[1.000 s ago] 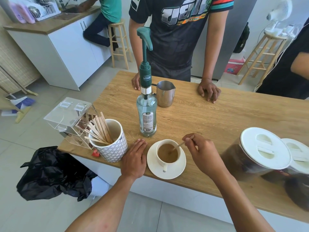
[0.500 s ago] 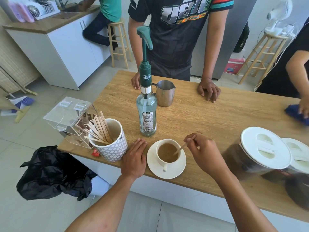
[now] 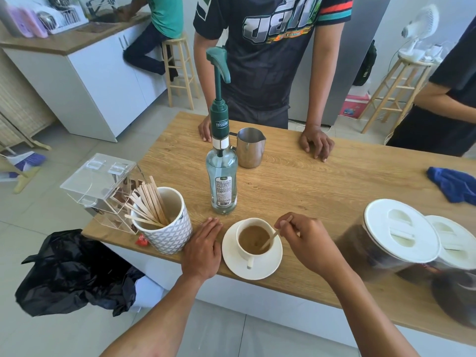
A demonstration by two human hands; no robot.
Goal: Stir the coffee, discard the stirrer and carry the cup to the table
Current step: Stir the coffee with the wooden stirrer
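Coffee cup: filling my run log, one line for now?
phase: stirring | right hand: holds stirrer in cup | left hand: flat on counter

A green-pumped syrup bottle (image 3: 221, 181) is standing mid-frame, a steel pitcher (image 3: 250, 147) sitting just right of it, a blue cloth (image 3: 452, 184) lying far right.

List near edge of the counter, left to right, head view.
Stirrer mug → left hand → saucer with coffee cup → right hand holding stirrer → white-lidded jars.

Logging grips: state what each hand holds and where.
Right hand pinches the stirrer at its upper end; left hand lies flat, holding nothing.
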